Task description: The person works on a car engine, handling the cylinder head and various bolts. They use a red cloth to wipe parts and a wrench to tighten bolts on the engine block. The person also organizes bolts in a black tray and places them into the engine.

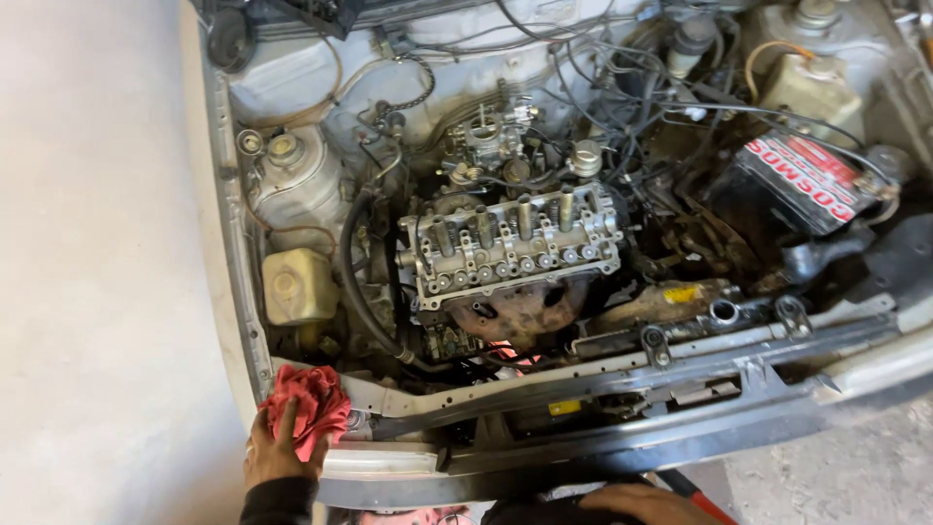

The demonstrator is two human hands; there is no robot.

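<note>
My left hand (275, 449) presses flat, fingers spread, on a crumpled red cloth rag (309, 406) atop the painted metal front crossmember (583, 384). My right hand (646, 503) is cropped; grip indeterminate.

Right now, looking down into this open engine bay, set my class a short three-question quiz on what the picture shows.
1. True or false: the left hand rests on a red rag at the corner of the car's front frame.
2. Multiple choice: the exposed cylinder head sits A) in the middle of the bay, B) on the floor, C) in the right hand.
3. Short answer: what colour is the top of the battery?

Key: 1 true; 2 A; 3 red with white, on a black case.
</note>
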